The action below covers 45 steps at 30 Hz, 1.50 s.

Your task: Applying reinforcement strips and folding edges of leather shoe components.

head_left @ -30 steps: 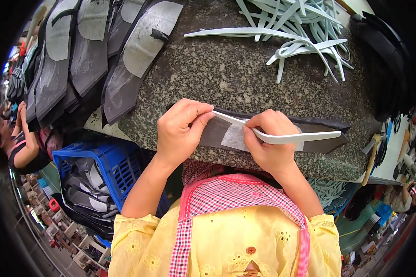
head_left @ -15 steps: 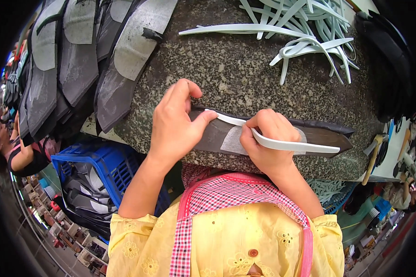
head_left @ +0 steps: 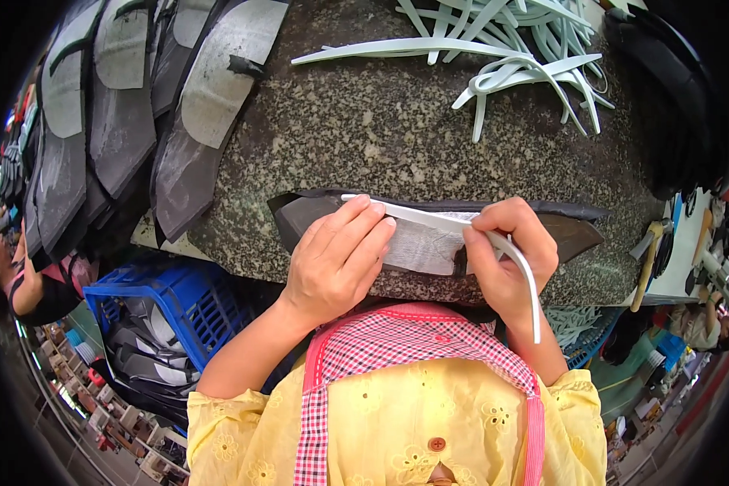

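Your bench, a speckled stone slab, spreads beneath and beyond both hands. Far out to the upper left of your left hand, a stack of dark panels fans out, pale faces showing. Lower left of that hand, a blue crate holds similar pieces. Well to the upper right of your right hand is a black pile, too dim to make out. The panel lies directly under both hands, running out past each. Beyond your right hand, well apart from it, loose strips lie tangled.

Your left hand lies with fingers extended side by side, their tips on the white strip near the panel's far edge; its thumb is hidden. Your right hand pinches that strip between thumb and forefinger, the free end curving down toward your wrist. Between your hands shows a pale patch; just beside your right thumb, a black tab.
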Available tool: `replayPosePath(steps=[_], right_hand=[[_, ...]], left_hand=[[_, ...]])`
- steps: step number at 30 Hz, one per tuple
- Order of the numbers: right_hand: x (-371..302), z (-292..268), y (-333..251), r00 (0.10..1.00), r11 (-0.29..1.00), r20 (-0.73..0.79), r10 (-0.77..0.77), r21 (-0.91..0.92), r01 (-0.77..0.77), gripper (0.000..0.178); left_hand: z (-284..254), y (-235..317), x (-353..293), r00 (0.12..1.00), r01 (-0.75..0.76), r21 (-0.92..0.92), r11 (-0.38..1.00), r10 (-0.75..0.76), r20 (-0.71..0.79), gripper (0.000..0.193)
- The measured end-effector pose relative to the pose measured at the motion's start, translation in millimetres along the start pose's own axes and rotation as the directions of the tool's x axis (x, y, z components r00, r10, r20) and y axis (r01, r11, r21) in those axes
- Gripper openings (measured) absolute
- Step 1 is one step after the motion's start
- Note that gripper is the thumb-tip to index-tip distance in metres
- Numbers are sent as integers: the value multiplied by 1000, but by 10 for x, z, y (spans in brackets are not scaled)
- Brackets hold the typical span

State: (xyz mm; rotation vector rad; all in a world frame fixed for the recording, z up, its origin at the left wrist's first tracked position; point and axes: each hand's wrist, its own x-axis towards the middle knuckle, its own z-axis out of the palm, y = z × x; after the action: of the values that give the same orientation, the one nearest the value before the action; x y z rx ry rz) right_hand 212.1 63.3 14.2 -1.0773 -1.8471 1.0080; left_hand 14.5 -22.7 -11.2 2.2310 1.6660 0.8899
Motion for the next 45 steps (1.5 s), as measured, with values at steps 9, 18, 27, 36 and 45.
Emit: replayPosePath(steps=[9, 18, 27, 36, 45], right_hand=[[-1, 9, 77, 993, 989, -7, 118, -84, -118, 13], [50, 51, 148, 990, 933, 109, -93, -337, 125, 17], [-81, -360, 183, 988, 982, -41, 148, -112, -152, 11], [-50, -273, 236, 998, 977, -18, 53, -204, -56, 12], [-111, -469, 225, 1000, 981, 2, -26, -190, 26, 14]], left_hand=[[26, 39, 20, 999, -3, 97, 995, -1, 40, 44], [129, 339, 361, 995, -95, -40, 995, 95, 4, 34], [312, 294, 310, 989, -149, -8, 989, 149, 23, 35], [310, 336, 324, 993, -91, -50, 995, 94, 76, 49], [538, 437, 427, 978, -207, -41, 977, 207, -3, 32]])
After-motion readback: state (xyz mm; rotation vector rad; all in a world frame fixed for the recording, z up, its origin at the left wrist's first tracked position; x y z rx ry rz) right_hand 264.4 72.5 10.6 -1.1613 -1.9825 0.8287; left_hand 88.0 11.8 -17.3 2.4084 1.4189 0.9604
